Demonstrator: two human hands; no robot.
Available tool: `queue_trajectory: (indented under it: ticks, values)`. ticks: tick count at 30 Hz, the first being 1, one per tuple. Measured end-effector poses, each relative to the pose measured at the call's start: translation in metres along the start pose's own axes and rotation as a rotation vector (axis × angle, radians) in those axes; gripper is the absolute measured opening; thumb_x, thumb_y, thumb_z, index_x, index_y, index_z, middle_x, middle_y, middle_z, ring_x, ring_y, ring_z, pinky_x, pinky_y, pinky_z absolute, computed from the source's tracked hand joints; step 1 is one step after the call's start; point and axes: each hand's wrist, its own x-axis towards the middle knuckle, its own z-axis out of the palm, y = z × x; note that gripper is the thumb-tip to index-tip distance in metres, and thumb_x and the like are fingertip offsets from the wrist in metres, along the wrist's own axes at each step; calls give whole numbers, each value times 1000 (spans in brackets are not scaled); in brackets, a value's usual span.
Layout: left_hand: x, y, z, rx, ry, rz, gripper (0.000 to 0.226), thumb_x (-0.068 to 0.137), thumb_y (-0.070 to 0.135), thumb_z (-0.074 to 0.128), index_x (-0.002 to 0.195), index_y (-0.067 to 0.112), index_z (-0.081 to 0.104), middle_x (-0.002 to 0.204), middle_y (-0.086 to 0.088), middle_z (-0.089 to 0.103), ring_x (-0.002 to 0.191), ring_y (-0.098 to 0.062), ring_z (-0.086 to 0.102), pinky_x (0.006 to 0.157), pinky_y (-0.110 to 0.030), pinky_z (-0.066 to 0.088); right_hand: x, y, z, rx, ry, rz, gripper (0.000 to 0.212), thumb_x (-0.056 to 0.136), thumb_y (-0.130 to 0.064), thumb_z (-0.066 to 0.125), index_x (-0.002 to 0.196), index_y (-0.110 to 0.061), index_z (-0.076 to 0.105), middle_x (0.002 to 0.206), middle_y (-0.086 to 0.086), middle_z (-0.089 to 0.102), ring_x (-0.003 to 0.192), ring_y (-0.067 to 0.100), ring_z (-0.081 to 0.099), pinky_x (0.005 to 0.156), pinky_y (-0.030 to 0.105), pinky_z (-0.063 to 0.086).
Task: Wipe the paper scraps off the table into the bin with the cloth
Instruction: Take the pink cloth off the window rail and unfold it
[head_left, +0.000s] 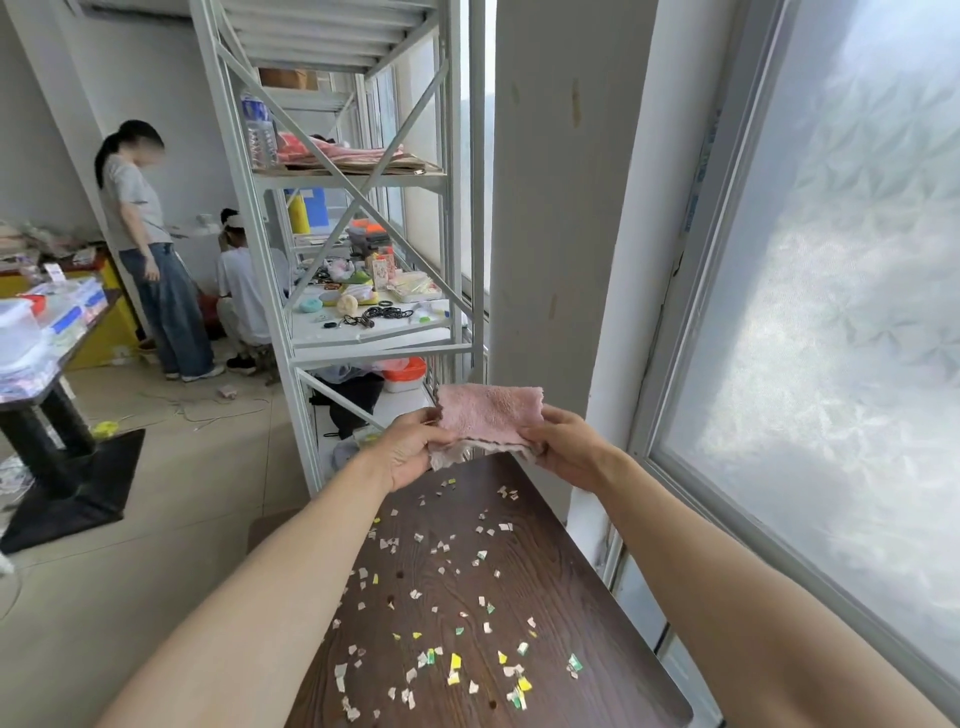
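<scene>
No text, label, brand, number or sign can be read anywhere in this view. A water bottle (258, 130) on the metal shelving (363, 182) in the upper middle of the frame carries a blue and white label, but its print is too blurred to make out. A small patterned card (382, 272) on a lower shelf near the centre, and clear storage boxes (67, 306) with blue patches at the left edge, show colour only, no legible lettering.

pink cloth (491, 418) — dark woodgrain table (550, 587)
</scene>
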Motion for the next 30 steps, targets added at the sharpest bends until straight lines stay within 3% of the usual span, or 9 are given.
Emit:
queue_trajectory:
  ticks: [3,8,12,15,17,19,22,27,30]
  values:
    - [-4,1,-4,-66,30,-4,29,86,-21,41,96,2,55,94,-22,58,56,-19,68,42,-22,54,0,1,0,-26,-39,-41,33,87,19,42,88,-1,67,85,15,62,72,18,60,58,18,53]
    - [-7,0,-17,-8,76,-49,29,92,-3,36,76,6,58,91,-11,58,74,-17,55,38,-17,48,3,6,-3,-135,-83,-21,41,89,17,37,77,-1,73,105,25,62,92,28,57,74,25,53]
    - [-7,-3,-26,107,22,-57,10,90,8,56,94,2,61,117,-20,58,93,-20,58,67,-25,56,4,9,3,-161,-84,47,41,83,9,30,90,7,70,114,20,68,97,28,64,78,30,57]
    - [-4,-10,-32,284,37,-26,38,80,-15,56,117,-6,52,129,-23,49,104,-23,56,79,-27,53,14,18,10,-225,-11,126,33,90,-23,42,94,-2,66,99,15,65,88,26,61,76,33,52]
    - [-4,-12,-34,341,26,-28,54,77,-19,55,127,-3,45,130,-23,44,100,-24,58,80,-29,54,23,25,17,-435,14,138,52,81,-59,53,96,-11,67,100,9,63,88,22,59,76,33,48]
    - [-3,-13,-34,411,-14,-38,48,76,-18,54,122,-4,49,128,-26,46,98,-26,57,88,-36,51,27,29,29,-640,-28,137,74,70,-75,55,114,-15,64,112,5,63,99,21,61,73,31,50]
    - [0,-13,-37,529,-41,-46,35,73,-14,55,106,-1,58,116,-28,54,96,-29,55,91,-41,47,32,35,45,-846,-98,145,67,71,-69,62,105,-11,68,107,11,69,95,25,66,80,42,56]
    - [7,-28,-55,680,90,-111,47,75,-6,52,117,12,58,79,-12,56,56,-18,49,59,-27,47,40,67,48,-863,-116,192,44,77,-40,72,95,0,69,81,8,62,75,18,56,67,33,45]
    - [13,-50,-66,664,136,-127,49,76,-8,51,120,13,55,87,-10,57,59,-16,48,61,-27,48,41,94,52,-827,-130,247,43,76,-37,71,97,1,67,81,7,61,74,19,56,66,32,44]
